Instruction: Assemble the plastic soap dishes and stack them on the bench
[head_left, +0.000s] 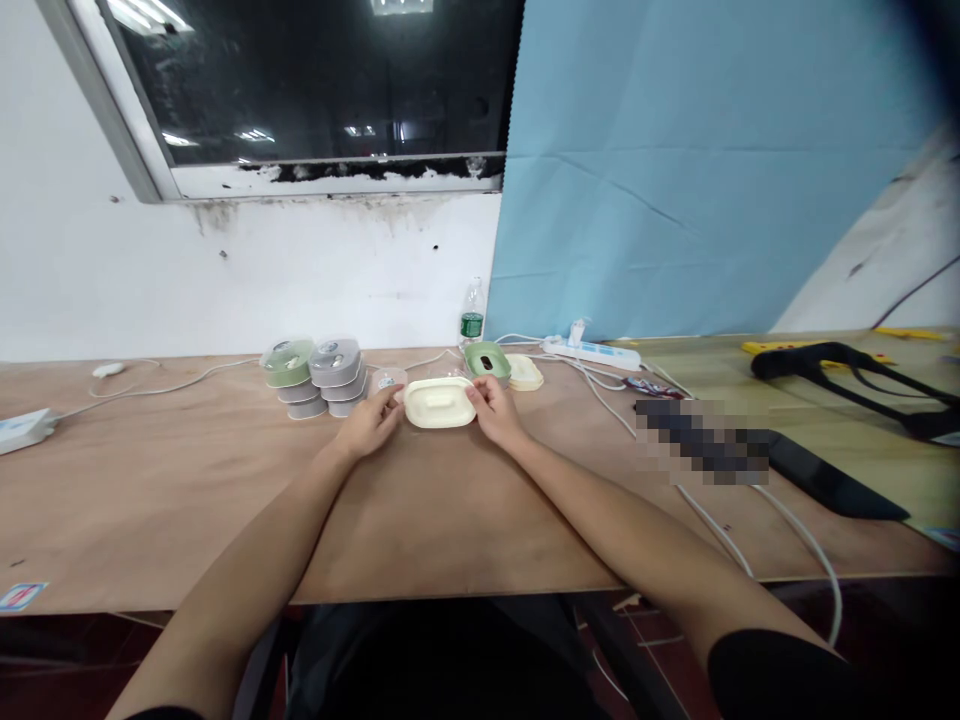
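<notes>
A shallow, cream-coloured plastic oval dish [440, 417] with a raised middle is held tilted toward me above the table. My left hand [369, 422] grips its left end between thumb and fingers. At the right end, my right hand [496, 410] pinches the rim. Just behind the dish lie a clear lid with a round label [388, 380], a green plastic tray with a dark slot [486, 362] and another cream-coloured piece [525, 372]. To the left stand two short stacks of lidded oval boxes, one topped by a green box [288, 362], the other by a grey box [335, 362].
A water bottle [472, 315] stands against the wall. White cables run from a power strip [592, 353] across the brown table [450, 530]. On the right are a dark flat object [832, 475] and a black frame [847, 370]. A white adapter [26, 430] sits far left.
</notes>
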